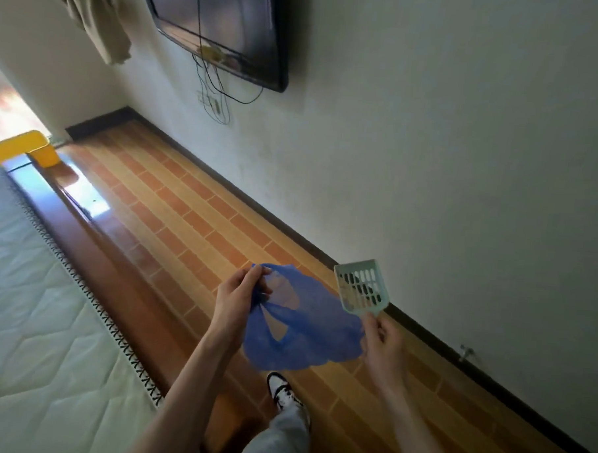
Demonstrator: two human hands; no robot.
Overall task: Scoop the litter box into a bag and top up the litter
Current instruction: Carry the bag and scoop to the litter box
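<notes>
A thin blue plastic bag (307, 329) hangs stretched between my two hands above the floor. My left hand (236, 295) pinches the bag's handles at its left edge. My right hand (381, 339) grips the handle of a pale green slotted litter scoop (360, 290) and also holds the bag's right edge. The scoop's head points up toward the wall. No litter box or litter supply is in view.
A bare mattress (30, 300) on a glossy wooden bed frame (95, 224) runs along the left. A white wall (430, 163) with dark skirting and a mounted TV (224, 28) with dangling cables borders the right. A yellow plastic object (27, 146) sits far ahead. My shoe (283, 393) stands on the tiled floor.
</notes>
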